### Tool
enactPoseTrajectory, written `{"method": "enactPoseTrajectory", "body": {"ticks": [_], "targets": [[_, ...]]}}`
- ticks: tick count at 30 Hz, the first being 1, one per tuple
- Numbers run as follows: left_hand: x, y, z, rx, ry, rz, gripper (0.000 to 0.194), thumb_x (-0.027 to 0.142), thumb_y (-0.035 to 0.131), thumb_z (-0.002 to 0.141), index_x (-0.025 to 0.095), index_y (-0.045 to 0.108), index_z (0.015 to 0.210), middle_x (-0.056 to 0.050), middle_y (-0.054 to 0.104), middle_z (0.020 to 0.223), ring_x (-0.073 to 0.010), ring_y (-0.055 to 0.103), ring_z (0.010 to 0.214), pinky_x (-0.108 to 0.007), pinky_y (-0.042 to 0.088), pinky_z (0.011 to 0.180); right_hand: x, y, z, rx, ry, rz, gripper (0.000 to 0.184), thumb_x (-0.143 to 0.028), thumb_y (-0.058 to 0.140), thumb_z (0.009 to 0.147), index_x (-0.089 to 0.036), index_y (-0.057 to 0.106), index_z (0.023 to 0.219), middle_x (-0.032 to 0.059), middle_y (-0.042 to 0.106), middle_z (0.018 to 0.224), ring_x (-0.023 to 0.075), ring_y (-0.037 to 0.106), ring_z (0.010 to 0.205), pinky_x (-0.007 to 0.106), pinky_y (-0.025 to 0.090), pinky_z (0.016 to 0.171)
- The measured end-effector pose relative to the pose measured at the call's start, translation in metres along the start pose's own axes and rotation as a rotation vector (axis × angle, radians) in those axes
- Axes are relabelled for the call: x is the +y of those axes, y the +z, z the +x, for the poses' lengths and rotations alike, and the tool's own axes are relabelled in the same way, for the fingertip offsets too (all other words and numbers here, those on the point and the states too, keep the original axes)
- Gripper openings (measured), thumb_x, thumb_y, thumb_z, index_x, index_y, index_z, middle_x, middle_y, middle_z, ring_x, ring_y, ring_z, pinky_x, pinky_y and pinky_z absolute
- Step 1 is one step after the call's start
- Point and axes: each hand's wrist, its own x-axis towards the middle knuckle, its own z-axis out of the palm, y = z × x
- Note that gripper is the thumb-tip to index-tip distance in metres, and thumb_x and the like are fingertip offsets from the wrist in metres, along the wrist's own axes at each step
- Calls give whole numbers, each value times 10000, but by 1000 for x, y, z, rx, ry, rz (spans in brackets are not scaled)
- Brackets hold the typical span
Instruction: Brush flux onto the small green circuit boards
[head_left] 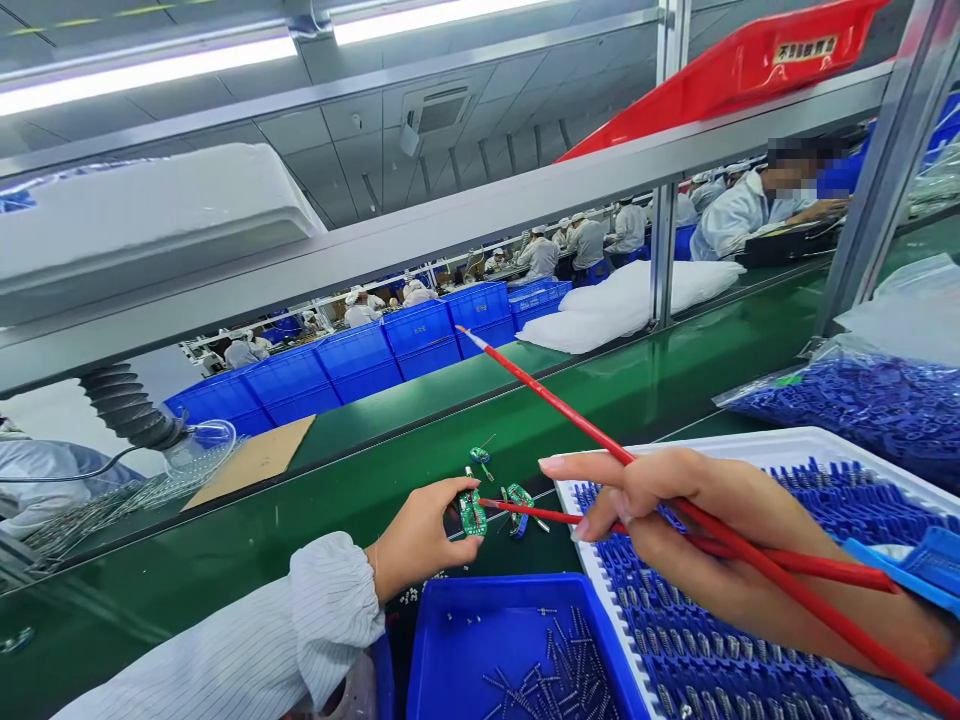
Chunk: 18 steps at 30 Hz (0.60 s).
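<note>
On the green belt (360,500) in front of me, my left hand (420,535) pinches a small green circuit board (472,512) between thumb and fingertips, holding it upright just above the surface. My right hand (675,520) is closed around two red sticks (570,412) held like chopsticks: one slants up and away over the belt, the other lies nearly level with its tip touching the board I hold. Just beside that tip, a second green board (519,497) lies on the belt, and a third (480,456) sits a little farther off. Under my right wrist is a white tray (750,440) filled with rows of blue parts (840,490). Near my left sleeve, a blue bin (442,640) holds small metal pins (555,675). Blue crates (390,355) line the far side of the belt.
</note>
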Motion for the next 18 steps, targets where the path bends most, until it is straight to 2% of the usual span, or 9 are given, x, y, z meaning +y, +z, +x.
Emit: {"method": "enactPoseTrajectory", "body": {"ticks": [4,8,11,14,18], "targets": [[1,-1,-1,18,-8,8,540,206,639,606,158,582,1140,-68,695,1010,-195,623,761,-296,501,724,-2,-3,-5,4,-43,78,250,-50,407,874,-290,457,925,-61,565,1133,156,636,821,230,557,701],[0,-2,-1,24,-15,8,527,216,649,610,139,593,1128,-65,708,923,-183,616,695,-288,499,685,-3,-2,-8,-56,0,106,246,-58,419,879,-295,453,935,-53,554,1154,168,627,855,229,560,678],[1,-2,-1,22,-7,2,522,212,635,621,125,590,1134,-68,711,906,-176,616,678,-279,498,673,-2,1,-8,-76,15,114,243,-55,422,853,-291,435,914,-65,535,1178,153,632,810,224,556,668],[2,-2,-1,24,1,-6,525,208,631,621,105,591,1134,-76,711,923,-180,624,687,-277,503,665,-2,0,-7,-80,3,63,222,-58,427,837,-274,441,886,-65,557,1144,129,635,750,203,543,680],[1,-2,-2,49,1,-12,527,191,655,600,107,601,1118,-74,710,906,-188,621,689,-296,509,672,-4,-6,-7,-18,-29,10,214,-72,430,865,-274,495,895,-51,616,1024,148,626,860,190,537,722]]}}
